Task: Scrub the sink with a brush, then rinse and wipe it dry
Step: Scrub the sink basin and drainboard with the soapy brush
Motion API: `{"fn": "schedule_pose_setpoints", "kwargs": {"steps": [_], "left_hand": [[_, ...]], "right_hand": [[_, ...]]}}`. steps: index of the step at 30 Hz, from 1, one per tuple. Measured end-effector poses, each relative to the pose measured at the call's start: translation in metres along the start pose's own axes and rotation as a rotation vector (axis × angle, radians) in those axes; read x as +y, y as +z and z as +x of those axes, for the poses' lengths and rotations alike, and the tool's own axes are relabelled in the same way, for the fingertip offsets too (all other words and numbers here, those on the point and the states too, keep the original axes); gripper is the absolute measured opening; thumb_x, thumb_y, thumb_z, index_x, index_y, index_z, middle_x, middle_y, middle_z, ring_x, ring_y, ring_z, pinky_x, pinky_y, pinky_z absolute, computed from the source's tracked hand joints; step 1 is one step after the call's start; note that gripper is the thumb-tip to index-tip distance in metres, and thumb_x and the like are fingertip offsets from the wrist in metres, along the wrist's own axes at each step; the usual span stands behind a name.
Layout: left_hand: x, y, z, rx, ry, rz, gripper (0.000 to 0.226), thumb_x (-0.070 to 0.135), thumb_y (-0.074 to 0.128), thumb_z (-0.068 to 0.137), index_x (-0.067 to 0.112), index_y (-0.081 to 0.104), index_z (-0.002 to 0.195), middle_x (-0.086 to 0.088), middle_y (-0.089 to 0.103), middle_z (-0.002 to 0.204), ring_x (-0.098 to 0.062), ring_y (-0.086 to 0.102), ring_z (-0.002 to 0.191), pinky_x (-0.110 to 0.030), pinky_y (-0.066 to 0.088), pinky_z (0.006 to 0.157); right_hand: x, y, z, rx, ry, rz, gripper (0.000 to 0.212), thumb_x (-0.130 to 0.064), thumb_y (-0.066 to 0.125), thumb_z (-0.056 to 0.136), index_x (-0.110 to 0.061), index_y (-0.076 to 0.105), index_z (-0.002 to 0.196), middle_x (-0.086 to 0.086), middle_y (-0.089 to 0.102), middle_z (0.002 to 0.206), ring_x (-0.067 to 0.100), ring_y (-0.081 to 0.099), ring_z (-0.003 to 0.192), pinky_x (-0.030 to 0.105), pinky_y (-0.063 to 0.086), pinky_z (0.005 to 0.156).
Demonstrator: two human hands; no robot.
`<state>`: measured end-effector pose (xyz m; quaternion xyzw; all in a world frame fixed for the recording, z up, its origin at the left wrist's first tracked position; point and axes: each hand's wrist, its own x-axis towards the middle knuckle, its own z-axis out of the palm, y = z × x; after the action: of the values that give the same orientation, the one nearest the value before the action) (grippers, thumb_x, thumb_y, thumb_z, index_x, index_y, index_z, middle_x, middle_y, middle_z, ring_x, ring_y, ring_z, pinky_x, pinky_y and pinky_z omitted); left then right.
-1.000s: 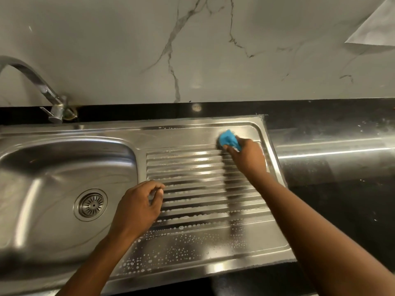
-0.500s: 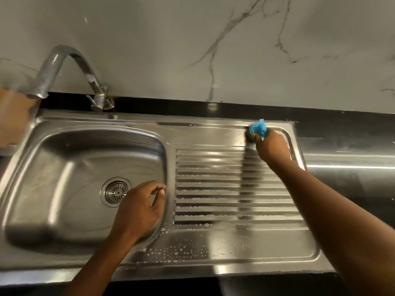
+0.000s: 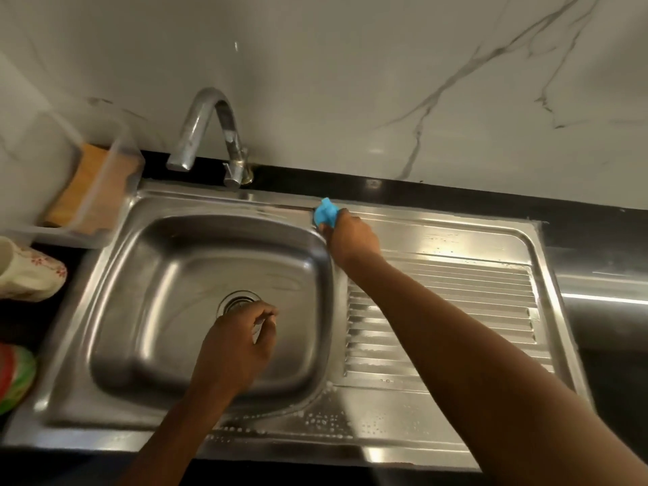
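The stainless steel sink (image 3: 115, 299) fills the middle of the view, with its basin on the left and a ribbed drainboard (image 3: 456, 310) on the right. My right hand (image 3: 350, 240) grips a blue brush (image 3: 324, 212) and presses it on the back rim, right at the basin's far right corner. My left hand (image 3: 238, 345) hovers over the basin, fingers loosely curled with nothing in them, partly hiding the drain (image 3: 235, 303). Soap bubbles dot the front rim and drainboard.
A chrome tap (image 3: 210, 135) curves over the basin's back edge. A clear plastic box with a wooden piece (image 3: 94, 191) stands at the left, a floral cup (image 3: 28, 271) and a red-green thing (image 3: 14, 377) below it. Black counter (image 3: 603, 338) lies to the right.
My right hand has slid the blue brush leftward along the back rim, from the drainboard's far right end to the basin corner. My left hand moved from the drainboard to over the basin. The view panned left.
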<state>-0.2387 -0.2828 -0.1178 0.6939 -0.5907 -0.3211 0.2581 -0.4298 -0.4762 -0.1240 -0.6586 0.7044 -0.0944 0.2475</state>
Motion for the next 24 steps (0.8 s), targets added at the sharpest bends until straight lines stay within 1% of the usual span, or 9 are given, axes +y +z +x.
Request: {"fn": "schedule_pose_setpoints", "kwargs": {"steps": [2, 3, 6, 8, 11, 14, 16, 20, 24], "left_hand": [[-0.011, -0.011, -0.002, 0.014, -0.022, 0.005, 0.017, 0.022, 0.067, 0.097, 0.031, 0.074, 0.110, 0.024, 0.071, 0.106, 0.008, 0.064, 0.091, -0.013, 0.050, 0.081], [-0.017, -0.017, -0.002, 0.020, -0.030, 0.005, 0.017, 0.021, 0.068, 0.097, 0.030, 0.074, 0.110, 0.023, 0.071, 0.106, 0.009, 0.063, 0.091, -0.014, 0.050, 0.081], [-0.035, -0.033, -0.002, 0.033, -0.017, 0.024, 0.017, 0.023, 0.068, 0.097, 0.027, 0.074, 0.113, 0.018, 0.074, 0.109, 0.001, 0.067, 0.095, -0.028, 0.058, 0.085], [-0.045, -0.043, -0.001, 0.045, 0.001, 0.027, 0.017, 0.025, 0.066, 0.098, 0.027, 0.074, 0.112, 0.018, 0.074, 0.108, 0.000, 0.068, 0.096, -0.032, 0.060, 0.086], [-0.051, -0.051, 0.005, 0.029, 0.006, 0.012, 0.015, 0.023, 0.067, 0.097, 0.028, 0.073, 0.109, 0.017, 0.074, 0.107, 0.000, 0.067, 0.096, -0.035, 0.060, 0.087], [-0.055, -0.055, 0.013, -0.008, 0.029, 0.016, 0.014, 0.027, 0.065, 0.097, 0.030, 0.072, 0.108, 0.018, 0.074, 0.106, -0.001, 0.068, 0.097, -0.036, 0.060, 0.086], [-0.055, -0.057, 0.018, -0.021, 0.043, 0.008, 0.016, 0.034, 0.061, 0.096, 0.031, 0.072, 0.107, 0.019, 0.074, 0.103, 0.000, 0.068, 0.095, -0.036, 0.060, 0.084], [-0.055, -0.061, 0.022, -0.047, 0.066, -0.001, 0.019, 0.037, 0.057, 0.096, 0.031, 0.072, 0.107, 0.019, 0.074, 0.103, -0.001, 0.068, 0.094, -0.037, 0.060, 0.083], [-0.061, -0.066, 0.021, -0.078, 0.077, -0.009, 0.022, 0.039, 0.055, 0.095, 0.031, 0.072, 0.108, 0.020, 0.074, 0.105, -0.001, 0.068, 0.096, -0.036, 0.060, 0.084]], "right_hand": [[-0.034, 0.020, 0.003, -0.026, -0.044, -0.010, 0.040, -0.045, 0.055, 0.105, -0.016, 0.053, 0.132, 0.003, 0.069, 0.110, 0.017, 0.063, 0.090, 0.034, 0.052, 0.080], [-0.051, 0.030, 0.004, -0.039, -0.068, -0.025, 0.041, -0.044, 0.056, 0.105, -0.015, 0.053, 0.133, 0.005, 0.069, 0.112, 0.019, 0.064, 0.092, 0.035, 0.053, 0.081], [-0.091, 0.051, 0.009, -0.108, -0.129, -0.126, 0.040, -0.037, 0.059, 0.104, -0.011, 0.052, 0.134, 0.008, 0.068, 0.113, 0.020, 0.064, 0.091, 0.035, 0.052, 0.081], [-0.106, 0.055, 0.012, -0.139, -0.140, -0.158, 0.039, -0.035, 0.061, 0.104, -0.010, 0.053, 0.133, 0.008, 0.068, 0.113, 0.019, 0.061, 0.090, 0.034, 0.051, 0.082], [-0.092, 0.045, 0.010, -0.122, -0.111, -0.132, 0.041, -0.042, 0.059, 0.104, -0.013, 0.054, 0.133, 0.007, 0.068, 0.115, 0.020, 0.062, 0.093, 0.035, 0.049, 0.083], [-0.048, 0.020, 0.008, -0.090, -0.070, -0.154, 0.048, -0.054, 0.053, 0.103, -0.016, 0.056, 0.132, 0.007, 0.068, 0.113, 0.025, 0.065, 0.096, 0.034, 0.044, 0.078], [-0.015, 0.000, 0.007, -0.056, 0.017, -0.151, 0.051, -0.060, 0.052, 0.101, -0.018, 0.057, 0.129, 0.004, 0.067, 0.105, 0.021, 0.061, 0.087, 0.033, 0.042, 0.076], [0.010, -0.018, 0.005, -0.022, 0.222, -0.067, 0.049, -0.056, 0.053, 0.102, -0.012, 0.059, 0.124, 0.001, 0.061, 0.087, 0.012, 0.057, 0.073, 0.028, 0.044, 0.064], [-0.021, 0.010, 0.004, 0.004, 0.222, 0.054, 0.041, -0.050, 0.053, 0.104, -0.013, 0.061, 0.121, -0.003, 0.059, 0.081, 0.010, 0.058, 0.072, 0.023, 0.042, 0.059]]}}
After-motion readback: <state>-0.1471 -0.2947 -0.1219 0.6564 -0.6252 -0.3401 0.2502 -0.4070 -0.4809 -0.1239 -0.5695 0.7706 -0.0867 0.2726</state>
